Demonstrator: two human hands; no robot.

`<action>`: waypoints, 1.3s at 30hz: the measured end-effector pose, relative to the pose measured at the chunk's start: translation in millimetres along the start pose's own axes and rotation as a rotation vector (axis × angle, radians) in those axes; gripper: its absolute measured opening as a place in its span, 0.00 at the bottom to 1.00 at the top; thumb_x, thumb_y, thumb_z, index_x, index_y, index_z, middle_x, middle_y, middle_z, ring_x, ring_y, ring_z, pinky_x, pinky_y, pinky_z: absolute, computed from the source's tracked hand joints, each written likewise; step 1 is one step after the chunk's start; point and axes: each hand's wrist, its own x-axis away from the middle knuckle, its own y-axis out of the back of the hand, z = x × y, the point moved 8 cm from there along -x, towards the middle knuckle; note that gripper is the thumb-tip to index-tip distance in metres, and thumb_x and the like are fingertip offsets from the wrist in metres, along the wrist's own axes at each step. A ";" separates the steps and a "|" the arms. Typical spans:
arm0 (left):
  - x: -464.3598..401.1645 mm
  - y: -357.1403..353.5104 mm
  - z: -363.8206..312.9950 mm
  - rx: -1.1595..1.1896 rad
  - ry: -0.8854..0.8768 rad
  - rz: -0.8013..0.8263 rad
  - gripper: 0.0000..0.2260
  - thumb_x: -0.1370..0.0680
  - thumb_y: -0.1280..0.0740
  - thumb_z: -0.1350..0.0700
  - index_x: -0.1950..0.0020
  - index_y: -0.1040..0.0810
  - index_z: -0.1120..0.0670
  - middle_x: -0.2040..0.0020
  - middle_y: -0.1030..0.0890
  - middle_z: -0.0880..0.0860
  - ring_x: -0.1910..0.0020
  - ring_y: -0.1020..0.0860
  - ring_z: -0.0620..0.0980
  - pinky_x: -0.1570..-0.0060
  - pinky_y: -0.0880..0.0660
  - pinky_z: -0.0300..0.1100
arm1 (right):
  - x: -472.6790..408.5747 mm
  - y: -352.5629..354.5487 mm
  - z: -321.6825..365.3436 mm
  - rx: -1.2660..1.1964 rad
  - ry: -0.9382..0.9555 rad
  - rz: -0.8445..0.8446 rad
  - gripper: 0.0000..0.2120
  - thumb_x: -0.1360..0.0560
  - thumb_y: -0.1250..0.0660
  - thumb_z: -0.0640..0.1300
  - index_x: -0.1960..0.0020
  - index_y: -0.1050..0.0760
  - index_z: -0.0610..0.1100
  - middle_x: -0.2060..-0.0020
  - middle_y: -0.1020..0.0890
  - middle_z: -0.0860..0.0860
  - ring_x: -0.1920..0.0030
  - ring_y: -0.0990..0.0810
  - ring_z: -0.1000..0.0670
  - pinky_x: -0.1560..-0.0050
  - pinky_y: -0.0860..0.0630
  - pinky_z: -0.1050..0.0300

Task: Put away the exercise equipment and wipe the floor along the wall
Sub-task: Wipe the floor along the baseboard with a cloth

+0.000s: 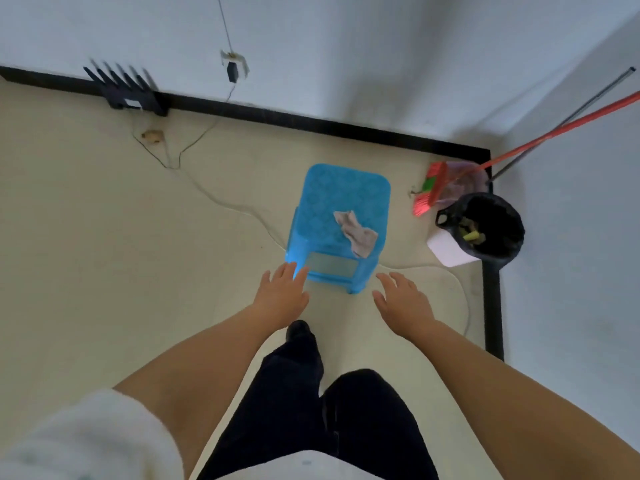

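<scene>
We look down on a blue plastic stool (341,216) standing on the pale floor (104,237) near the corner of the room. A crumpled grey-pink rag (356,233) lies on the stool's seat, toward its right front corner.

Our left hand (282,294) reaches forward with its fingers (289,271) straight and spread, holding nothing; the fingertips overlap the stool's near left leg in the view, though we cannot tell whether they touch it. Our right hand (403,299) is stretched out just below and to the right of the stool's near right leg, its fingers (388,280) also released and spread, apart from the stool and grasping nothing.

A black baseboard (311,124) runs along the foot of the white wall (346,46) and turns down the right side of the corner. Against the baseboard at the left sits a black router (128,91) with upright antennas, blurred. A plug (232,71) hangs at a wall outlet, and thin cables (221,199) trail from it across the floor, passing behind the stool. A small brownish scrap (152,136) lies on the floor near the router.

In the corner, a red-handled broom (519,147) and a grey pole (561,123) lean against the walls, the broom's red and green head resting beside a pinkish dustpan (464,181). Just in front stands a bin lined with a black bag (485,226), with some yellowish litter inside.

Below, we see dark trousers (311,410) and one dark shoe (299,330) stepped forward between our forearms.
</scene>
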 end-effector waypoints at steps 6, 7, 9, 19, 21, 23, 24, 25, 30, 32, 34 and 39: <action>-92.7 -13.7 -14.1 0.064 0.017 0.043 0.25 0.18 0.48 0.51 0.22 0.50 0.54 0.23 0.46 0.57 0.24 0.47 0.55 0.28 0.45 0.52 | -95.5 2.6 -17.1 -0.122 0.043 0.091 0.20 0.19 0.46 0.48 0.28 0.39 0.46 0.33 0.32 0.45 0.36 0.30 0.42 0.41 0.30 0.47; -109.0 -25.1 -13.7 0.075 0.027 0.060 0.25 0.18 0.48 0.51 0.22 0.51 0.53 0.22 0.47 0.57 0.23 0.48 0.56 0.28 0.45 0.52 | -114.2 -0.9 -17.7 -0.121 0.069 0.090 0.19 0.19 0.46 0.48 0.29 0.38 0.46 0.34 0.31 0.44 0.37 0.29 0.42 0.43 0.30 0.47; -140.9 -51.3 -9.7 0.082 0.063 0.085 0.26 0.18 0.47 0.52 0.22 0.52 0.53 0.22 0.49 0.57 0.23 0.49 0.55 0.27 0.47 0.53 | -154.2 -9.3 -14.8 -0.108 0.152 0.065 0.19 0.19 0.44 0.44 0.29 0.38 0.46 0.34 0.31 0.44 0.39 0.28 0.43 0.46 0.29 0.50; -252.6 -142.6 -1.2 0.001 0.040 -0.043 0.31 0.21 0.44 0.56 0.22 0.57 0.50 0.22 0.60 0.55 0.22 0.60 0.53 0.28 0.57 0.60 | -297.7 -77.4 -11.5 0.260 0.327 -0.184 0.23 0.26 0.33 0.49 0.32 0.30 0.50 0.35 0.29 0.41 0.43 0.28 0.37 0.55 0.26 0.43; -252.0 -149.3 -2.3 -0.012 0.043 -0.099 0.32 0.22 0.44 0.59 0.22 0.57 0.50 0.22 0.59 0.55 0.23 0.59 0.54 0.28 0.58 0.61 | -301.2 -78.1 -9.7 0.243 0.395 -0.260 0.17 0.28 0.31 0.45 0.40 0.26 0.43 0.44 0.25 0.38 0.49 0.25 0.36 0.58 0.26 0.44; -250.6 -148.8 -2.1 -0.029 0.048 -0.080 0.33 0.22 0.45 0.61 0.22 0.58 0.50 0.22 0.61 0.54 0.23 0.61 0.54 0.28 0.59 0.61 | -303.4 -82.2 -4.4 0.188 0.442 -0.157 0.14 0.25 0.36 0.41 0.40 0.27 0.40 0.45 0.26 0.38 0.50 0.26 0.37 0.57 0.27 0.45; -250.5 -145.6 -1.2 -0.028 0.054 -0.050 0.33 0.22 0.45 0.61 0.22 0.59 0.50 0.22 0.62 0.54 0.23 0.61 0.54 0.27 0.59 0.60 | -303.9 -81.8 -1.6 0.152 0.435 -0.086 0.14 0.23 0.39 0.39 0.38 0.29 0.40 0.44 0.28 0.39 0.50 0.26 0.38 0.56 0.29 0.47; -249.9 -140.2 0.1 -0.007 0.061 -0.009 0.32 0.21 0.46 0.61 0.22 0.58 0.50 0.22 0.62 0.54 0.23 0.61 0.53 0.27 0.57 0.60 | -304.7 -80.4 -0.7 0.116 0.419 -0.030 0.14 0.23 0.41 0.39 0.37 0.31 0.41 0.43 0.29 0.39 0.51 0.27 0.40 0.57 0.30 0.50; -206.1 -89.9 7.2 0.178 0.195 0.169 0.16 0.19 0.46 0.58 0.32 0.33 0.58 0.32 0.33 0.59 0.33 0.34 0.57 0.38 0.35 0.51 | -272.6 -41.9 32.2 0.040 0.375 0.145 0.09 0.23 0.44 0.47 0.53 0.31 0.41 0.56 0.24 0.46 0.57 0.27 0.43 0.59 0.35 0.54; -162.2 -70.9 12.8 0.228 0.265 0.155 0.15 0.19 0.47 0.58 0.34 0.32 0.58 0.36 0.31 0.58 0.36 0.31 0.58 0.40 0.33 0.51 | -241.5 -20.1 57.8 0.031 0.405 0.190 0.12 0.24 0.46 0.51 0.60 0.34 0.44 0.65 0.26 0.50 0.60 0.28 0.45 0.61 0.37 0.55; -107.8 -64.2 21.0 0.299 0.364 0.151 0.15 0.19 0.47 0.57 0.34 0.32 0.57 0.36 0.30 0.58 0.36 0.31 0.57 0.40 0.34 0.50 | -206.7 -3.1 82.9 0.065 0.470 0.197 0.12 0.24 0.47 0.51 0.62 0.36 0.45 0.67 0.29 0.52 0.61 0.29 0.45 0.62 0.38 0.55; 45.7 -77.5 41.5 0.561 0.687 0.119 0.14 0.19 0.48 0.57 0.35 0.32 0.57 0.38 0.28 0.57 0.42 0.28 0.57 0.44 0.32 0.48 | -122.0 1.2 145.0 0.172 0.671 0.226 0.11 0.22 0.44 0.50 0.59 0.33 0.44 0.64 0.26 0.51 0.60 0.26 0.46 0.64 0.35 0.54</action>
